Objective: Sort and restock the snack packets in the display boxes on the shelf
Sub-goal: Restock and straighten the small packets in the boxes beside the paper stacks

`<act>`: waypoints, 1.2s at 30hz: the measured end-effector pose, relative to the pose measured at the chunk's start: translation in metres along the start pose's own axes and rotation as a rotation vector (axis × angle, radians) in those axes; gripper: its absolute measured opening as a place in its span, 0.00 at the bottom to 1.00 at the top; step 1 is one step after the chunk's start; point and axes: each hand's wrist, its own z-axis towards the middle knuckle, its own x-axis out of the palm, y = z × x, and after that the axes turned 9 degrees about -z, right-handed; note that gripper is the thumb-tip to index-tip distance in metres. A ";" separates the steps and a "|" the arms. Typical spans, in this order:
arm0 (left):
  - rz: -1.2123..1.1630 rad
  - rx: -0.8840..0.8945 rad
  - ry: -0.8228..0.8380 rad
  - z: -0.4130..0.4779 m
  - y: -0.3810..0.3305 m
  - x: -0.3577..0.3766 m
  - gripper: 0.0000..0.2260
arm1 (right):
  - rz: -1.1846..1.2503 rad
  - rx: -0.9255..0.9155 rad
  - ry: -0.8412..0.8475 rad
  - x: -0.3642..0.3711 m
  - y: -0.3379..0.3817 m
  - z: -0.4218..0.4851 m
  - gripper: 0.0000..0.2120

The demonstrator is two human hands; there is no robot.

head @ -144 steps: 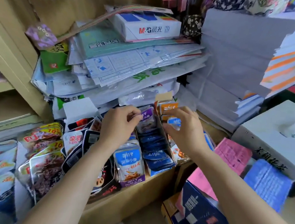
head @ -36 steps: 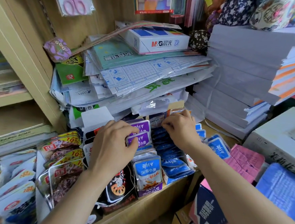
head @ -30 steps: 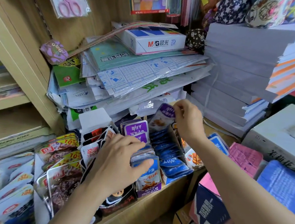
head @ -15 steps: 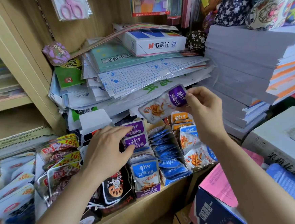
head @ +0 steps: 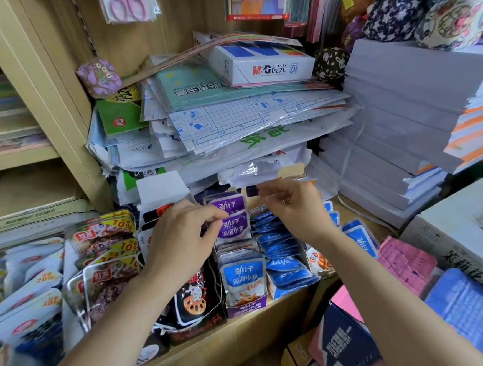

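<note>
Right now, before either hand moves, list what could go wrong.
1. The right hand works just under the overhanging pile of plastic-wrapped sheets; a bump upward might bring it sliding down.
2. The left hand pinches the purple packets in a tightly packed row; pulling could tip the blue-labelled packet in front off the shelf edge.

Purple foil snack packets [head: 232, 225], white lettering. Pale blue snack packet [head: 244, 281], white lettering, purple base. Dark blue foil snack packets [head: 281, 243]. Silver-edged snack packets [head: 106, 238], red labels, yellow bands with red "10%". Black snack packet [head: 193, 300], orange lotus-root print. White cardboard paper box [head: 261, 66], blue blocks, red-and-blue logo. Pink plastic scissors [head: 127, 3]. Purple flowered fabric pouch [head: 99, 77]. Black fabric pouch [head: 330, 64], white rabbits. White paper stack [head: 481, 129], orange stripes.
</note>
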 end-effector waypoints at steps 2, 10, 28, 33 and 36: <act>0.051 0.011 -0.007 0.001 0.004 0.001 0.07 | -0.039 -0.012 0.018 -0.004 0.000 -0.001 0.07; -0.102 0.098 0.094 -0.003 0.008 -0.006 0.10 | -0.191 -0.131 0.598 -0.003 0.018 -0.032 0.20; -0.144 0.086 0.331 -0.015 0.008 -0.019 0.09 | -0.156 -0.233 0.080 0.007 0.005 -0.101 0.11; -0.151 0.060 0.468 -0.020 0.001 -0.025 0.09 | -0.025 -0.182 0.008 0.003 0.005 -0.106 0.07; -0.075 0.042 0.459 -0.021 -0.001 -0.024 0.12 | 0.051 -0.044 0.045 -0.008 0.005 -0.102 0.07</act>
